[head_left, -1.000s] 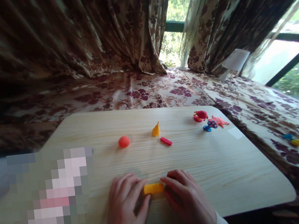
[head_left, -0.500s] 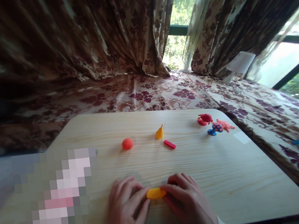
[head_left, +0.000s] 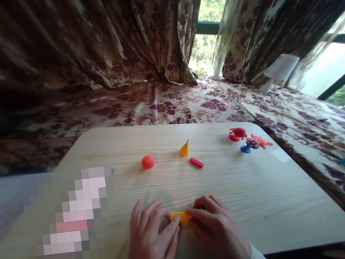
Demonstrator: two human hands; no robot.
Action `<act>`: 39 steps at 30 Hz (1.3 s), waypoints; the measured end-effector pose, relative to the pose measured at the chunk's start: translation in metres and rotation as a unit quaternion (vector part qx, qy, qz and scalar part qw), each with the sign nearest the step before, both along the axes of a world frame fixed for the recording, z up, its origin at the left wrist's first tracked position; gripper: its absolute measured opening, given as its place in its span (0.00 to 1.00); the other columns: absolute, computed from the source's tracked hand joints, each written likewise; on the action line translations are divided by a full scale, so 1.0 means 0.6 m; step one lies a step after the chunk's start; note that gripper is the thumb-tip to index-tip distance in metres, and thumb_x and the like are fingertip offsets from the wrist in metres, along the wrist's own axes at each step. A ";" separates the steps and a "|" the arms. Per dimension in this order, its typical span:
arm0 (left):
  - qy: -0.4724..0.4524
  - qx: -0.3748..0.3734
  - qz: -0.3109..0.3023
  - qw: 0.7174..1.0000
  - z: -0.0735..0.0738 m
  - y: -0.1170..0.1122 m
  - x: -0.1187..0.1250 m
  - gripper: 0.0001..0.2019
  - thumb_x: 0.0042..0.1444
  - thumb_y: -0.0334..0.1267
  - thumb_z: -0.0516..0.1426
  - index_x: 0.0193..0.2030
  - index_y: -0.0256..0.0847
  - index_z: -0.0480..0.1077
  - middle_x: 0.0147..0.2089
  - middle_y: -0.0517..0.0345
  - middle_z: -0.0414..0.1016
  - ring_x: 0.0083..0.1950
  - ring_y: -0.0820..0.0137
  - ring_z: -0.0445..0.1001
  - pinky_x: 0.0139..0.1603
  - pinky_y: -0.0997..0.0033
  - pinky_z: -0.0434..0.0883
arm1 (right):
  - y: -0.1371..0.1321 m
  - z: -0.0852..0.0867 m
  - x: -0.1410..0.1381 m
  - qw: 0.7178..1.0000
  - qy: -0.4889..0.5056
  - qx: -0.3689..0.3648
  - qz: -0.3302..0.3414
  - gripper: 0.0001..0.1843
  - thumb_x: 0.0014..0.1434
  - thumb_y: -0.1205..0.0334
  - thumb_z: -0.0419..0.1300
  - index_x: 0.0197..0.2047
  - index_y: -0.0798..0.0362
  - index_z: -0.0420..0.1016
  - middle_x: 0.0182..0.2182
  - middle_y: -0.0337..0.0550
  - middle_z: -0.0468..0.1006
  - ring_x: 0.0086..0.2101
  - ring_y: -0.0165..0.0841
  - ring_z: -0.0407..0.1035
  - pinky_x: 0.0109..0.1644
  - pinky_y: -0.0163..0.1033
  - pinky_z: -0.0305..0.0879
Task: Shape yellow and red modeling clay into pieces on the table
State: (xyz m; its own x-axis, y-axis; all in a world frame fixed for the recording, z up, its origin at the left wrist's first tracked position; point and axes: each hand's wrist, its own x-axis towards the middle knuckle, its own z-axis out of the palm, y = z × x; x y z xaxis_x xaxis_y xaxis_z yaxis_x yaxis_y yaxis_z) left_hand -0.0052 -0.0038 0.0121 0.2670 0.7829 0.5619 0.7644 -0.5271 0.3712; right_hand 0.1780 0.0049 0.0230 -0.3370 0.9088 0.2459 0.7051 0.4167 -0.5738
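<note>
A short bar of yellow modelling clay [head_left: 180,216] lies crosswise between my two hands, low over the near part of the table. My left hand [head_left: 154,239] has thumb and forefinger on the bar's left end and front, its other fingers spread forward. With thumb and forefinger, my right hand [head_left: 218,228] pinches the right end, the remaining fingers curled. Beyond the hands sit an orange-red clay ball [head_left: 148,162], a pointed yellow clay piece [head_left: 184,149] and a small red clay stick [head_left: 196,162].
At the table's [head_left: 262,202] far right corner stand a dark red clay figure [head_left: 238,133], a blue mushroom-like piece with dots [head_left: 250,145] and a pink figure [head_left: 261,140]. A blurred-out patch [head_left: 76,211] covers the left side. A white lamp [head_left: 282,68] stands beyond.
My left fingers have shifted right along the bar, the forefinger or thumb now over its front, and the other fingers have spread. The view has tilted slightly.
</note>
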 end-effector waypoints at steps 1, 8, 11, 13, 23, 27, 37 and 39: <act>-0.005 -0.001 0.003 1.000 0.001 -0.001 0.002 0.12 0.56 0.29 0.54 0.40 0.48 0.75 0.37 0.58 0.74 0.51 0.63 0.69 0.62 0.46 0.54 | 0.000 0.002 0.001 1.000 -0.006 0.000 0.003 0.12 0.58 0.69 0.60 0.43 0.45 0.76 0.34 0.41 0.72 0.35 0.36 0.64 0.38 0.41 0.61; -0.032 -0.012 -0.014 0.999 -0.001 0.000 0.001 0.12 0.57 0.30 0.53 0.42 0.49 0.75 0.36 0.59 0.75 0.51 0.64 0.69 0.63 0.47 0.54 | -0.001 0.021 0.006 0.994 -0.080 0.001 0.078 0.19 0.59 0.72 0.55 0.52 0.45 0.71 0.33 0.43 0.71 0.33 0.36 0.62 0.35 0.40 0.59; -0.032 -0.002 -0.013 0.999 -0.003 0.001 -0.004 0.11 0.56 0.29 0.54 0.41 0.46 0.74 0.36 0.59 0.74 0.51 0.64 0.68 0.63 0.46 0.54 | -0.002 0.022 0.006 0.992 -0.100 0.015 0.074 0.19 0.57 0.73 0.55 0.50 0.46 0.72 0.32 0.43 0.70 0.32 0.36 0.62 0.34 0.40 0.58; -0.025 0.000 -0.012 1.000 -0.004 0.002 -0.008 0.10 0.56 0.28 0.54 0.39 0.46 0.74 0.35 0.59 0.74 0.51 0.64 0.68 0.62 0.45 0.53 | -0.002 0.020 0.006 0.992 -0.102 0.017 0.075 0.21 0.57 0.74 0.54 0.50 0.46 0.72 0.33 0.43 0.70 0.32 0.36 0.61 0.34 0.40 0.58; -0.009 -0.007 -0.029 1.000 -0.013 0.009 -0.014 0.10 0.55 0.27 0.55 0.40 0.45 0.72 0.41 0.59 0.76 0.53 0.63 0.67 0.63 0.45 0.52 | 0.001 0.020 0.011 0.993 -0.101 0.007 0.061 0.22 0.56 0.75 0.55 0.51 0.45 0.71 0.33 0.43 0.71 0.33 0.38 0.62 0.36 0.41 0.60; -0.002 -0.017 -0.050 0.999 -0.018 0.008 -0.016 0.12 0.55 0.28 0.55 0.45 0.44 0.68 0.41 0.60 0.77 0.54 0.64 0.65 0.64 0.51 0.50 | 0.002 0.019 0.011 0.997 -0.055 -0.034 0.047 0.20 0.56 0.73 0.59 0.51 0.46 0.70 0.38 0.42 0.73 0.38 0.38 0.64 0.40 0.42 0.62; -0.004 -0.050 -0.016 0.999 -0.022 0.012 -0.020 0.08 0.56 0.32 0.55 0.42 0.46 0.69 0.39 0.59 0.73 0.52 0.62 0.65 0.61 0.49 0.52 | 0.008 0.011 -0.008 0.999 -0.015 -0.030 0.018 0.08 0.56 0.71 0.61 0.39 0.50 0.72 0.36 0.42 0.72 0.37 0.36 0.65 0.40 0.40 0.62; -0.013 -0.056 -0.016 0.998 -0.023 0.014 -0.019 0.07 0.56 0.31 0.55 0.40 0.46 0.69 0.38 0.59 0.72 0.52 0.63 0.65 0.61 0.49 0.52 | 0.010 0.011 -0.012 0.999 -0.016 -0.031 0.019 0.11 0.54 0.71 0.63 0.40 0.49 0.72 0.36 0.41 0.72 0.38 0.36 0.65 0.40 0.40 0.62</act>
